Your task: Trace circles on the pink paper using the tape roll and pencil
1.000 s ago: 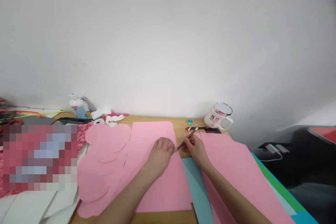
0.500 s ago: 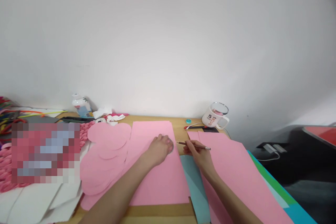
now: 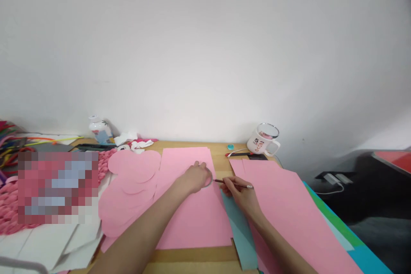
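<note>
My left hand (image 3: 196, 177) presses down with bent fingers on a small round thing with a grey rim (image 3: 209, 180), which lies on a pink sheet of paper (image 3: 192, 222). Most of that round thing is hidden under the fingers. Between the fingers of my right hand (image 3: 236, 188) is a dark pencil (image 3: 219, 181), its tip pointing left at the rim, by the sheet's right edge. To the left, several cut pink paper shapes with rounded edges (image 3: 128, 209) overlap each other.
More pink sheets (image 3: 282, 205) lie at right, beside a blue-green strip (image 3: 240, 231). A white mug (image 3: 258, 141) and a red-and-black tool (image 3: 239, 154) stand near the wall. A white bottle (image 3: 101, 130), white papers (image 3: 48, 244) and pink braided material (image 3: 9, 205) are at left.
My right hand has moved slightly left and down, bringing the pencil tip from beside the sheet to the round thing's rim. My left hand has shifted slightly, showing more rim.
</note>
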The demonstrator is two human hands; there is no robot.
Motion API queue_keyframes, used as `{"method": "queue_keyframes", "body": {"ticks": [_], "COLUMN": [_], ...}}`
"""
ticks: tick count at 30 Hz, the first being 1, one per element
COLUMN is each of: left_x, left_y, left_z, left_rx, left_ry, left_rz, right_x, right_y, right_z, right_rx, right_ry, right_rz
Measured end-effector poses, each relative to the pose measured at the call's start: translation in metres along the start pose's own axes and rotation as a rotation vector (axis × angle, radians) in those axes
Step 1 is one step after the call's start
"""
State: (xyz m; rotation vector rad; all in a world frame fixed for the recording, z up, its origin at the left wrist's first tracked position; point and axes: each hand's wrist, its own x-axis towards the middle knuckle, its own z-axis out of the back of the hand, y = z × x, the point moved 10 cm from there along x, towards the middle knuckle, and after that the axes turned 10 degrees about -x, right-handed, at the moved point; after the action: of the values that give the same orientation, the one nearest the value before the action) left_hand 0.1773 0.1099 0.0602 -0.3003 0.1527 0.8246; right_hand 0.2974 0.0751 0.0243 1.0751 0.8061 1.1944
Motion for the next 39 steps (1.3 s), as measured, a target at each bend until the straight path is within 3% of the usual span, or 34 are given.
{"method": "queue_keyframes", "body": {"ticks": [10,21,26,32,39], "left_x": [0.004,0.003,0.006,0.012,0.011], "left_y": [0.001,0.0,0.001,0.004,0.005], "left_z": [0.003,0.01,0.011,0.007,0.008], "left_rx": [-0.04,-0.045,-0.026,-0.011,-0.009], "left_ry": [0.022,0.014,0.021,0.035,0.041], "left_rz": [0.016,0.056,0.052,0.031,0.03], "right_x": [-0.033,-0.048,-0.054,-0.067,-0.075], "right_y": [0.015,0.027,0.047,0.079,0.083], "right_z": [-0.015,-0.041,-0.057,-0.071,-0.073], "right_rx": [-0.183,-0.294,-0.401,-0.578,-0.673], "right_ry": [-0.017,-0.014,0.016,0.038,0.006], "right_rz": [0.114,0.22,0.358,0.659,0.79]}}
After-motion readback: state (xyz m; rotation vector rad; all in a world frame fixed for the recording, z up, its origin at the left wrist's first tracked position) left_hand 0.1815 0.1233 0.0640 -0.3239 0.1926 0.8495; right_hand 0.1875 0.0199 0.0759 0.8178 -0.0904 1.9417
